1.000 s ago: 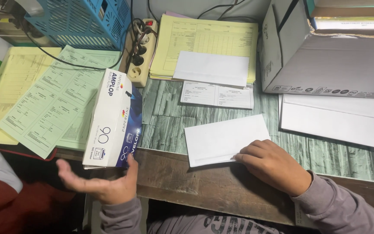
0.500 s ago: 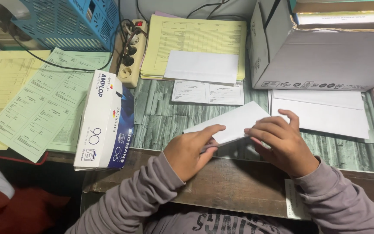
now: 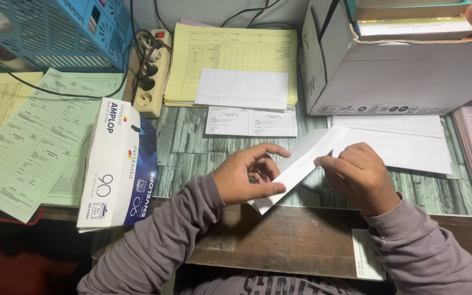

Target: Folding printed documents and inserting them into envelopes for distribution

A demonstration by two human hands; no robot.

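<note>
White envelope [image 3: 296, 166] lifted off desk, frame centre. Left hand [image 3: 244, 177] pinches lower end, right hand [image 3: 359, 175] grips upper edge. Envelope box [image 3: 118, 164] left, unopened. Filling not begun.

White envelope [image 3: 296, 166], tilted, off desk

Both hands [image 3: 301, 177] raised, fingers pinched

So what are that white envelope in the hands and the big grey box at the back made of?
The white envelope looks like thin matte paper: it bends between the left hand and right hand. The grey box seems to be cardboard, with stiff flat walls and a folded flap.
</note>
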